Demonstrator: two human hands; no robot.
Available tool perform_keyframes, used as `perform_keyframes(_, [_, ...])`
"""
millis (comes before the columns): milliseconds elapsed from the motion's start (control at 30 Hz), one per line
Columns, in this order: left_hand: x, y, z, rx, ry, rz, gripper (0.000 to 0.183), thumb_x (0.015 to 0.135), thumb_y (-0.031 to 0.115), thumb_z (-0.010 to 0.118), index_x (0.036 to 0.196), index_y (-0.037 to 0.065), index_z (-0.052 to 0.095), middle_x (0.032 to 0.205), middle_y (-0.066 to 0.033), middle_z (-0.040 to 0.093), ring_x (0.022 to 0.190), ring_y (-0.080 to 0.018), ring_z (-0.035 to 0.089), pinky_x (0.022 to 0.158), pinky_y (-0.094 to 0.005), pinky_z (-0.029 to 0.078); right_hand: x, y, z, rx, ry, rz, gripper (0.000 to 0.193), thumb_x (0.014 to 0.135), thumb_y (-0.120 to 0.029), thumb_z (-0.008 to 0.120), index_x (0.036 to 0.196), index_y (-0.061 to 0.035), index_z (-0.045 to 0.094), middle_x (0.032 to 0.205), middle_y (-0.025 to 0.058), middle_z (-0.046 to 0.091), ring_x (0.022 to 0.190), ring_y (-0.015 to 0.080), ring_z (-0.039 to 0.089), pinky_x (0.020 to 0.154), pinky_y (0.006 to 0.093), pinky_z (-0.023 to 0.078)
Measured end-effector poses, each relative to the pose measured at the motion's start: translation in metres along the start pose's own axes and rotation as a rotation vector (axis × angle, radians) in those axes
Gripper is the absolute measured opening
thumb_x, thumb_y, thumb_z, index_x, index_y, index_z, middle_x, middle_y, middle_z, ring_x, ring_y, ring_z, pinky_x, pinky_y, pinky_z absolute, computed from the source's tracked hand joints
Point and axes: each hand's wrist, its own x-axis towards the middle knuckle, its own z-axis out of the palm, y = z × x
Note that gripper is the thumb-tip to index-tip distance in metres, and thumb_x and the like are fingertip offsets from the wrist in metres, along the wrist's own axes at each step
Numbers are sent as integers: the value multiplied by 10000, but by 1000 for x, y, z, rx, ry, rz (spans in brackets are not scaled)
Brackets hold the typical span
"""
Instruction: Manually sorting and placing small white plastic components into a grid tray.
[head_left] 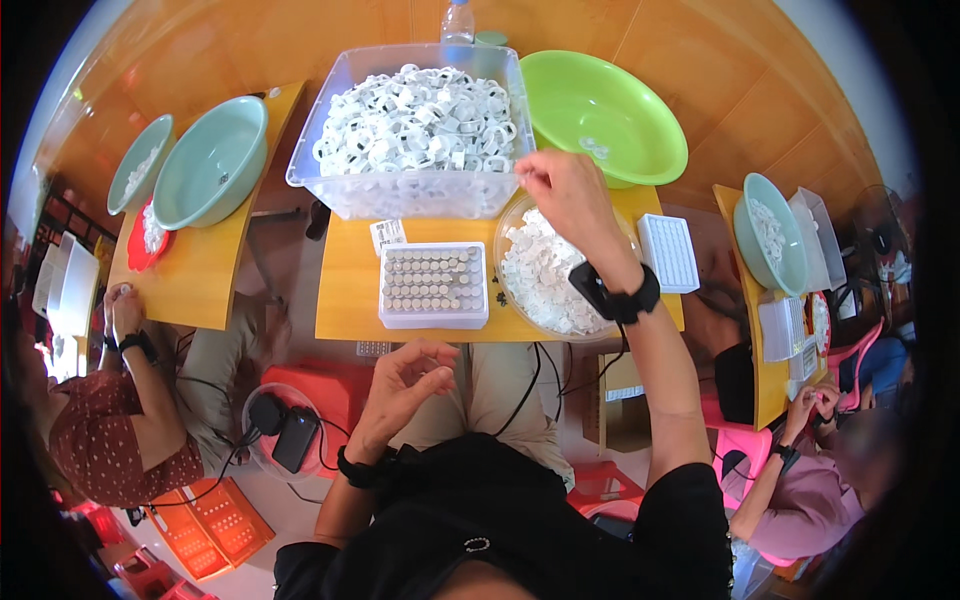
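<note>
My right hand (572, 195) reaches over a round clear bowl (620, 232) heaped with small flat white pieces (545, 270). Its fingertips pinch together beside the right front corner of a clear plastic bin (400, 205); anything between them is too small to make out. White ring-shaped plastic parts (415, 120) fill that bin in a mound. Low in front of the table edge, my left hand (410, 390) hovers with curved fingers apart and nothing in them. Nearest to it is a white tray (433, 320) holding rows of small round silvery discs (425, 280).
A lime-green basin (600, 95) stands behind the bowl, a second white tray (668, 252) to its right. A paper label (388, 235) lies by the bin. Black cables (540, 375) hang below the table. Co-workers sit at side tables left (130, 430) and right (800, 490).
</note>
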Motion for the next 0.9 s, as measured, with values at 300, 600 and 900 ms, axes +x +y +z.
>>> perform_keyframes(300, [-5,-5,-9,-33,-35,78,213,827,52,607,1035,10,603,891,-23,570,742,-76,544,668,-212,460,66,0,38,-269,-30,18,71,666,-53,603,724,-58,644,741,149,618,748,330,599,643,414,472])
perform_keyframes(600, [-13,-9,-13,-21,-12,105,196,841,54,591,1031,6,596,880,-61,611,757,-121,601,670,-239,493,70,11,32,-48,74,106,125,667,-60,648,790,-43,662,731,156,648,676,285,621,628,370,490])
perform_keyframes(900, [-11,4,-5,-165,92,144,285,885,96,525,1156,12,542,965,-94,599,808,-151,611,721,-264,510,-23,-62,-2,541,-139,115,147,776,-67,644,900,13,651,701,22,619,588,82,527,540,244,443])
